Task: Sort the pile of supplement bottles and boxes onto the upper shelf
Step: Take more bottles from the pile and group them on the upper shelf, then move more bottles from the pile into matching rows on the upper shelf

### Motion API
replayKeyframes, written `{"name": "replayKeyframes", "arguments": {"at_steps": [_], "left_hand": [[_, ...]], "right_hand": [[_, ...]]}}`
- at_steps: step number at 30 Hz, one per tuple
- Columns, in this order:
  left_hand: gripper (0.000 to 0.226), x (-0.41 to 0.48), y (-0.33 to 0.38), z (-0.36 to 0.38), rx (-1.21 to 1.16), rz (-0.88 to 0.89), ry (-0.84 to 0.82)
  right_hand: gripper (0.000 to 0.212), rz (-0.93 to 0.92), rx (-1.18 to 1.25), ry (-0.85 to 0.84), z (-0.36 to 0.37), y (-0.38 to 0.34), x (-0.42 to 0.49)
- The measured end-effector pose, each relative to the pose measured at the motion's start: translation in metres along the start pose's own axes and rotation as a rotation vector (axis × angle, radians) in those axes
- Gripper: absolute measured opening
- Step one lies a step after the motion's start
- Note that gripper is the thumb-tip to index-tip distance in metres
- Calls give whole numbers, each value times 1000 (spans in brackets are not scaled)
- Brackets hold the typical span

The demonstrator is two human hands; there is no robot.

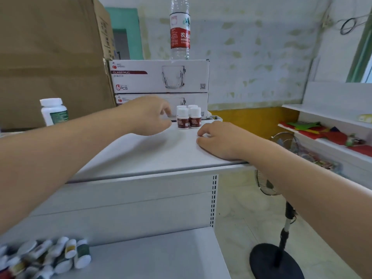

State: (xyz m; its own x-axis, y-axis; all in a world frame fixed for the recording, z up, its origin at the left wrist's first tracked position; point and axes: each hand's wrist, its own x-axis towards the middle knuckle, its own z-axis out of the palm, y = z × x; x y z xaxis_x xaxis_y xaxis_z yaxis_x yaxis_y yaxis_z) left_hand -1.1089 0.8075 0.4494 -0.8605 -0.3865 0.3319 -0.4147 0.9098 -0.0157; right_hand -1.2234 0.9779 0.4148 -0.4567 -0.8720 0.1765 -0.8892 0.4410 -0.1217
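Note:
On the upper shelf (153,152) stand several small white bottles with dark red labels (188,117), grouped upright at the back. My left hand (150,116) hovers just left of them, fingers loosely curled and apart, holding nothing. My right hand (219,139) rests palm down on the shelf to their right, empty. A larger white bottle with a green label (54,111) stands at the far left of the shelf. A pile of lying bottles (46,256) is on the lower shelf (161,252) at bottom left.
Two stacked glass-mug boxes (159,76) with a water bottle (180,29) on top stand behind the red-labelled bottles. A big cardboard box (50,57) fills the back left. A standing fan (281,198) is on the floor at right, beside side shelves (330,141).

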Motion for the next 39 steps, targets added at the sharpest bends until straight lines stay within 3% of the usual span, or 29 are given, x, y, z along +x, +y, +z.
{"name": "replayKeyframes", "arguments": {"at_steps": [3,8,18,31,39], "left_hand": [[30,-42,-14,-6,16,-96,-117],[22,-123,-41,-29,-35,-245,-100],[33,-320,-94,-29,-43,-408,167],[35,-587,-248,36,-94,-851,-39],[29,-705,-341,107,-357,-1140,-24]], "right_hand": [[40,-23,7,25,-5,-3,-9],[37,-81,61,112,-11,-31,-29],[36,-276,202,286,24,-141,-114],[37,-206,350,-1,221,-359,-163],[34,-145,426,-247,343,-471,-151]]}}
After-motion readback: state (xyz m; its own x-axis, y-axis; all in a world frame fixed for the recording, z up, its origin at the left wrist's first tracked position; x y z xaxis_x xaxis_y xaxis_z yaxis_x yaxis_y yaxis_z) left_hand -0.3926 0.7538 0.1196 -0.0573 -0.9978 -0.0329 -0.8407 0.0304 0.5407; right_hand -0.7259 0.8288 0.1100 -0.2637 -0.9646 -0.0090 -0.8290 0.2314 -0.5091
